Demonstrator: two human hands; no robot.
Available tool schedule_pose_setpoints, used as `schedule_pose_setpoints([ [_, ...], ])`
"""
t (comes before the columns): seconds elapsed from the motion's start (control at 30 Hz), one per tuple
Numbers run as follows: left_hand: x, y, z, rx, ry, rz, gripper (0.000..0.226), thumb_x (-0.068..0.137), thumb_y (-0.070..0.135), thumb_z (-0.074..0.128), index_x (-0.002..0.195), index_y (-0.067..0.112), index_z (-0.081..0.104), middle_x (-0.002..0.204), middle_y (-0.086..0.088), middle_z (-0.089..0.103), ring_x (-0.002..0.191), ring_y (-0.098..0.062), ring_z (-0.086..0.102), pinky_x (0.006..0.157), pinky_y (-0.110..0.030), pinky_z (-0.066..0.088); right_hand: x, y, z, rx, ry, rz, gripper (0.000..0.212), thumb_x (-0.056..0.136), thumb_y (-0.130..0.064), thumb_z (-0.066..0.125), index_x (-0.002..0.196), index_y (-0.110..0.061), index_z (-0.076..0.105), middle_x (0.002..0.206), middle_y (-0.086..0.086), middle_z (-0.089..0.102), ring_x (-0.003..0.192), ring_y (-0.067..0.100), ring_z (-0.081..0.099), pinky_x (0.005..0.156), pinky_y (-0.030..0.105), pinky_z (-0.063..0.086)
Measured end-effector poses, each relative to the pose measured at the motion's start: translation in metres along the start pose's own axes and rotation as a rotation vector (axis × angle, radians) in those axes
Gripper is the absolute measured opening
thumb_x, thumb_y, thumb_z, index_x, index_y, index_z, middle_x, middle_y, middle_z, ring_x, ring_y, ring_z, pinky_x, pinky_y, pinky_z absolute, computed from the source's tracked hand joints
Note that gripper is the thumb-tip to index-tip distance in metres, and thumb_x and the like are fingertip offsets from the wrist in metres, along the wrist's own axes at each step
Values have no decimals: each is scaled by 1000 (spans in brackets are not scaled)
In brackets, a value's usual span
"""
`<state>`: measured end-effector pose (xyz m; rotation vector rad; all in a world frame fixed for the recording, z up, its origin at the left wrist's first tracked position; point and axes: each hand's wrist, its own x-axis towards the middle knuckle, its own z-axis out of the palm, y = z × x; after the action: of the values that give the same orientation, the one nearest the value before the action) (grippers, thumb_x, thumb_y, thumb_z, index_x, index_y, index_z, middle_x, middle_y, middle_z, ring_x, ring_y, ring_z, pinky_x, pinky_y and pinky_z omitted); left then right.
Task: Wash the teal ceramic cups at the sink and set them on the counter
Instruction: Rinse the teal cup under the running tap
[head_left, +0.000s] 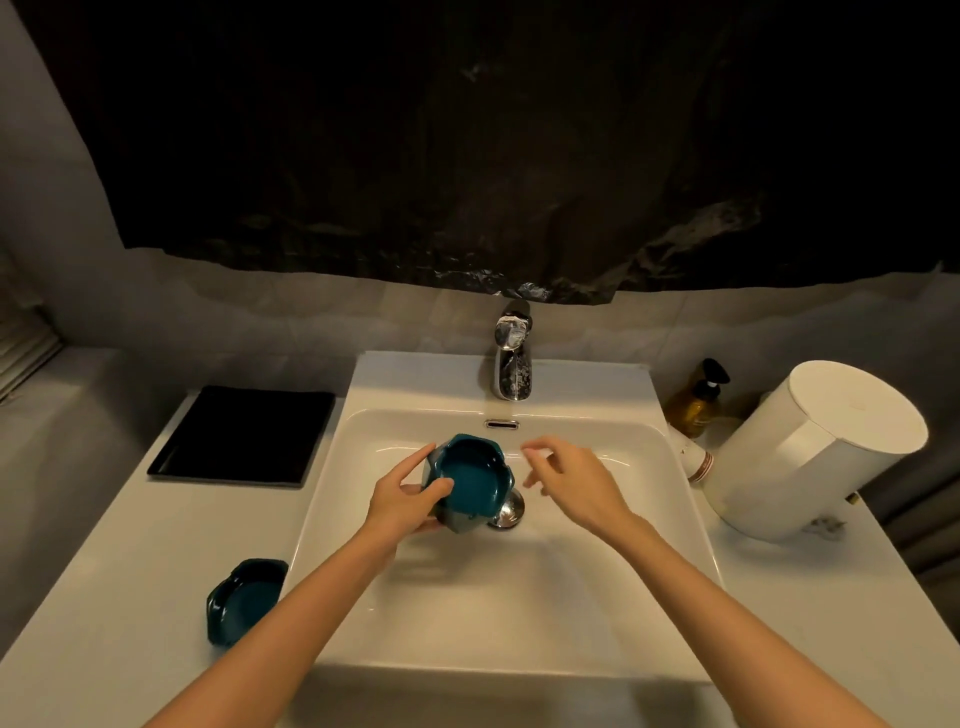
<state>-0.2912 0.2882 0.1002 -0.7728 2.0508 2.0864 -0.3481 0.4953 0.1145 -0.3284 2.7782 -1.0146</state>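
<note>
My left hand (408, 501) grips a teal ceramic cup (470, 480) over the white sink basin (571, 597), thumb on the rim and fingers round the outside. The cup is tilted with its mouth facing me, just left of the metal drain (511, 512). My right hand (574, 480) hovers to the right of the cup with fingers loosely spread, holding nothing. A second teal cup (244, 600) stands on the counter (130, 597) left of the basin. The chrome faucet (513, 358) rises behind the basin; I see no water running.
A black tray (244, 434) lies on the counter at the back left. To the right of the basin stand a white cylindrical appliance (810, 449), an amber pump bottle (698, 400) and a small white tube (696, 457). Black plastic sheeting covers the wall above.
</note>
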Motion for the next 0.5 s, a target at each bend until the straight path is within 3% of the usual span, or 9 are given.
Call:
schedule_pose_setpoints([
  [0.07,2,3,2,-32,-5,-46,52,83,10,68,127,35,56,110,-18,65,93,-25,64,66,-38,61,-5,-6,-17,36,219,-33,22,97,-40,47,107,-25,59,74,-10,64,71,6,61,66,28,54],
  [0.13,6,4,5,-75,-17,-81,49,83,12,68,126,34,58,115,-15,63,98,-28,64,67,-41,60,0,-19,-33,49,364,-160,16,96,-34,50,107,-24,57,86,-7,63,79,7,59,67,26,52],
  [0.23,16,4,10,-124,-58,-95,49,83,14,69,126,32,58,120,-14,61,102,-32,64,66,-38,61,24,-39,-45,-96,401,-395,31,96,-32,51,126,-24,55,121,-7,59,109,6,53,89,19,44],
  [0.33,29,3,18,-132,-99,-57,50,82,16,70,128,31,57,123,-14,59,105,-30,62,62,-34,60,52,-45,-41,-211,373,-503,44,96,-32,53,138,-24,46,142,-7,47,131,7,41,103,20,34],
  [0.43,41,-2,28,-184,-134,-14,49,83,17,69,129,29,57,124,-13,59,95,-24,66,56,-30,58,76,-40,-30,-287,406,-558,47,96,-34,52,141,-23,44,146,-5,44,138,11,34,106,29,37],
  [0.5,50,-5,35,-240,-169,19,46,84,17,67,128,28,58,124,-11,60,78,-17,70,58,-32,58,87,-38,-25,-328,528,-652,40,96,-31,52,133,-17,55,137,2,55,131,18,47,99,36,46],
])
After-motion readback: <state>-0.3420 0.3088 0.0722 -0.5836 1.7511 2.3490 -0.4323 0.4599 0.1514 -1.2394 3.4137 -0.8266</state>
